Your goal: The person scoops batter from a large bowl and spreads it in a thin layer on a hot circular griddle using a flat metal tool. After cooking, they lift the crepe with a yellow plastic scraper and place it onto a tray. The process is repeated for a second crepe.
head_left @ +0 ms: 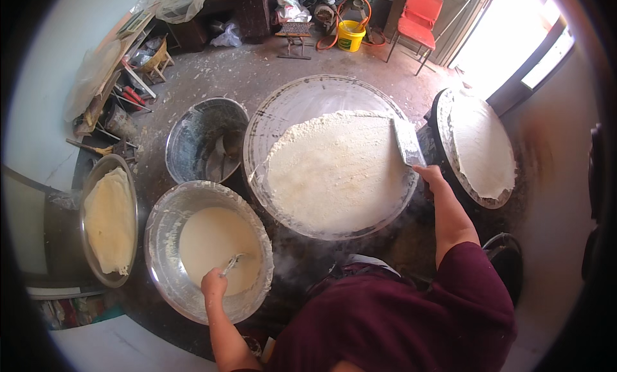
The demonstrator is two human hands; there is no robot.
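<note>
My left hand (214,283) is closed on the metal handle of a ladle (232,263) whose head dips into pale batter (215,240) inside a wide steel bowl (164,243). My right hand (429,176) grips a flat, batter-smeared scraper (407,141) at the right side of a large round griddle (315,89). A pale, thinly spread layer (331,173) covers much of the griddle, with a rough, crumbly upper edge. The scraper lies along the layer's right edge. Faint steam rises below the griddle.
A second round griddle (475,147) with a pale sheet stands right, near an open door. A dark tub (186,147) sits behind the bowl; a tray of flat sheets (108,224) is far left. A red chair (418,28), yellow bucket (350,38) and cluttered shelving (106,89) line the room.
</note>
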